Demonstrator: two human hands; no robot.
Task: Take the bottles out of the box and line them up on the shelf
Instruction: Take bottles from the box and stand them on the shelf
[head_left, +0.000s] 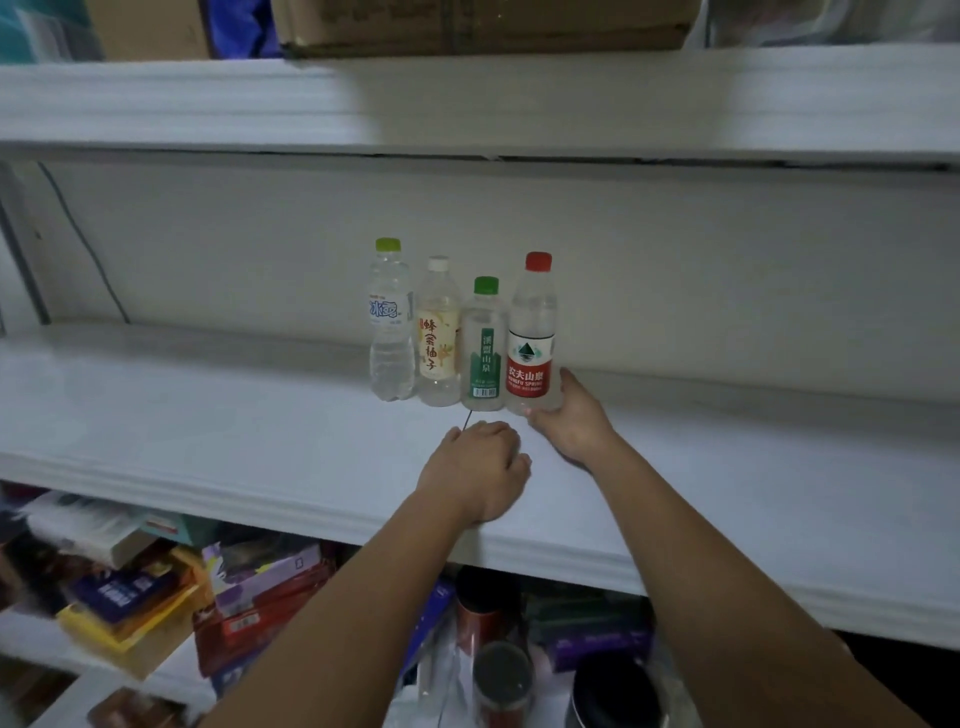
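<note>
My right hand (569, 421) wraps the base of the red-capped bottle (532, 332), labelled "NONGFU SPRING", last of 4 upright on the white shelf (208, 415). My left hand (475, 467) rests curled shut, empty, on the shelf.

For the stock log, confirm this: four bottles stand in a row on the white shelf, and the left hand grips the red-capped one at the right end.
One thing is wrong: the right hand, not the left, grips the red-capped bottle. The left hand rests closed on the white shelf, holding nothing visible. The head view shows it; four bottles do stand in a row, red-capped at the right end.
</note>
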